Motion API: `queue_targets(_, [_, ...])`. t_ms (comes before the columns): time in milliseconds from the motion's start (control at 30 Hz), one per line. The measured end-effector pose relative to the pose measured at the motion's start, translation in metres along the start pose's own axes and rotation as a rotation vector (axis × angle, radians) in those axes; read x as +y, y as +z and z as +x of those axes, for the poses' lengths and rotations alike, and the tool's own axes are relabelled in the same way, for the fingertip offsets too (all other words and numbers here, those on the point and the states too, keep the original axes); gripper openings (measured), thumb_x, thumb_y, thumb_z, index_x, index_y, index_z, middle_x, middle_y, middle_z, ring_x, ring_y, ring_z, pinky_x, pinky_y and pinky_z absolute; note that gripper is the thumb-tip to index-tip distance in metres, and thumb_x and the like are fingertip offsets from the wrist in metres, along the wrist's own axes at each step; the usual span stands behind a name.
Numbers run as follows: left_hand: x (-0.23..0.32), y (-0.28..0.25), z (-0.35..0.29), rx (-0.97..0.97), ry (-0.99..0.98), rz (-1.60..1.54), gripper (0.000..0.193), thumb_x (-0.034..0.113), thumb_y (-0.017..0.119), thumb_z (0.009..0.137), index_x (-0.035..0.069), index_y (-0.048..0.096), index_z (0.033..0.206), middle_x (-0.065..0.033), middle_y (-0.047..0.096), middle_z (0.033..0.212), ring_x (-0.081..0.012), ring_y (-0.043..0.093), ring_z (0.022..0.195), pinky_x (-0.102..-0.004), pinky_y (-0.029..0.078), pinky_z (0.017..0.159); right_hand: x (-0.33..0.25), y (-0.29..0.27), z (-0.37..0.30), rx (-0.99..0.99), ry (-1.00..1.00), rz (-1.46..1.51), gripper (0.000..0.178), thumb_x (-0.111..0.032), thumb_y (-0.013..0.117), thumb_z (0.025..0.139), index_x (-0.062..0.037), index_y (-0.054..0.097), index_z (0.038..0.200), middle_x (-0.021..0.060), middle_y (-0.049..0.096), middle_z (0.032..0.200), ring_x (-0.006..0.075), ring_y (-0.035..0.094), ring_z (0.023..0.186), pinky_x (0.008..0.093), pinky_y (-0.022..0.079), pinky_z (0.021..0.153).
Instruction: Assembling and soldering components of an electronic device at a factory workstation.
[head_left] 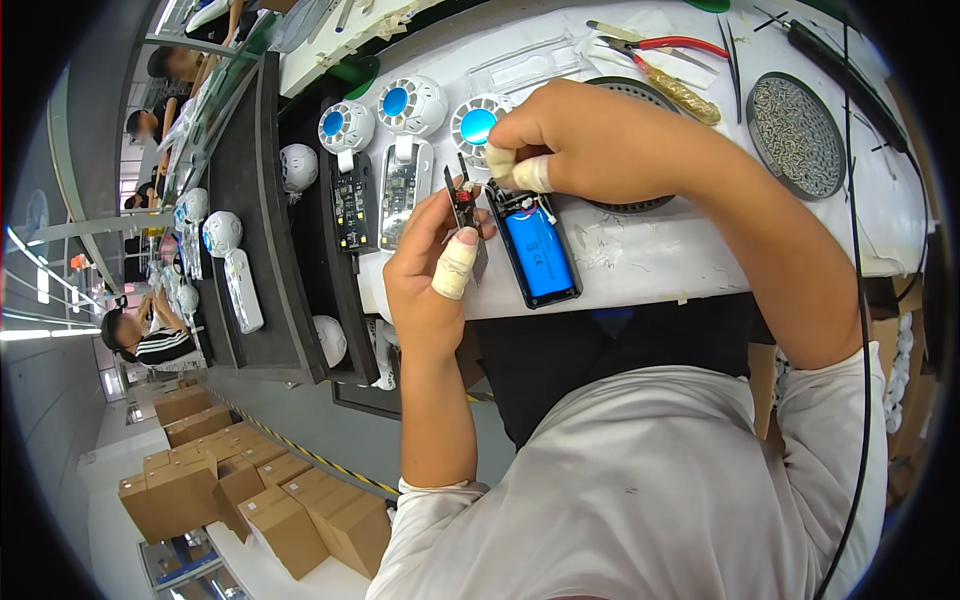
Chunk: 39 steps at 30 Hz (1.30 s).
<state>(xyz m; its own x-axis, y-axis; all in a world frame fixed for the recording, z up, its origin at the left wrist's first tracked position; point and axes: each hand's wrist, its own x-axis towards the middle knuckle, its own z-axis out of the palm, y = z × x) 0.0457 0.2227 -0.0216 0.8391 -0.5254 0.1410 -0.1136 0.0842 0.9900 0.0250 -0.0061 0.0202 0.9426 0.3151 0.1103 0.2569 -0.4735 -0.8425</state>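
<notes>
My left hand (430,270), its thumb wrapped in pale tape, grips a small dark circuit board (462,205) tilted up on edge. Just right of the board, a black handle shell (560,293) lies on the bench with a blue battery (537,250) inside. At the shell's top end, thin wires (545,207) show. Over that end my right hand (590,145) has its taped thumb and forefinger pinched together; whatever lies between them is hidden. Behind the fingers stands a white round fan head (480,122) with a blue disc.
Two more fan heads (412,105) with exposed-board handles (352,205) lie left. Red-handled pliers (680,45), tweezers (735,75), a dish of screws (797,130) and a soldering iron (835,65) are at right. A dark conveyor (290,230) runs along the left. A black cable (855,250) hangs at right.
</notes>
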Motion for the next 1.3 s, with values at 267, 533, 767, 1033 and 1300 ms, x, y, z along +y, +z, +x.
queue_targets(267, [0.000, 0.003, 0.000, 0.053, -0.032, -0.061, 0.040, 0.005, 0.059, 0.092, -0.007, 0.051, 0.130, -0.0154, 0.059, 0.119, -0.0203, 0.060, 0.098, -0.0358, 0.051, 0.086, -0.004, -0.012, -0.008, -0.232, -0.018, -0.187, 0.015, -0.004, 0.069, 0.076, -0.0066, 0.068, 0.091, 0.0067, 0.059, 0.075, 0.0226, 0.058, 0.073, 0.0351, 0.045, 0.067])
queue_targets(533, [0.000, 0.005, 0.002, 0.023, -0.023, -0.086, 0.040, 0.004, 0.059, 0.092, -0.006, 0.052, 0.129, -0.0144, 0.059, 0.119, -0.0199, 0.060, 0.098, -0.0355, 0.051, 0.087, 0.001, -0.012, -0.010, -0.212, -0.098, -0.202, 0.015, -0.005, 0.071, 0.073, -0.0088, 0.070, 0.087, 0.0061, 0.057, 0.078, 0.0258, 0.059, 0.077, 0.0383, 0.046, 0.069])
queue_targets(767, [0.001, 0.006, 0.002, 0.025, -0.032, -0.060, 0.038, 0.002, 0.059, 0.091, -0.006, 0.053, 0.128, -0.0131, 0.060, 0.118, -0.0185, 0.060, 0.097, -0.0340, 0.051, 0.087, -0.001, -0.010, -0.008, -0.232, -0.088, -0.324, 0.009, -0.006, 0.067, 0.075, -0.0092, 0.068, 0.083, 0.0071, 0.058, 0.082, 0.0283, 0.059, 0.079, 0.0380, 0.046, 0.069])
queue_targets(1033, [0.003, 0.008, 0.003, 0.021, -0.032, -0.074, 0.038, 0.002, 0.059, 0.091, -0.006, 0.053, 0.128, -0.0111, 0.059, 0.115, -0.0175, 0.060, 0.097, -0.0331, 0.050, 0.087, 0.005, -0.001, -0.007, -0.137, -0.172, -0.374, 0.008, -0.003, 0.061, 0.079, -0.0024, 0.059, 0.086, 0.0112, 0.058, 0.083, 0.0327, 0.059, 0.080, 0.0402, 0.046, 0.069])
queue_targets(1300, [-0.002, 0.007, 0.003, 0.008, -0.001, -0.038, 0.038, 0.002, 0.060, 0.091, -0.005, 0.054, 0.128, -0.0105, 0.057, 0.117, -0.0169, 0.059, 0.097, -0.0320, 0.050, 0.087, 0.001, 0.008, -0.003, 0.042, -0.059, -0.174, 0.009, -0.003, 0.058, 0.081, 0.0014, 0.053, 0.087, 0.0165, 0.060, 0.082, 0.0376, 0.059, 0.080, 0.0431, 0.045, 0.069])
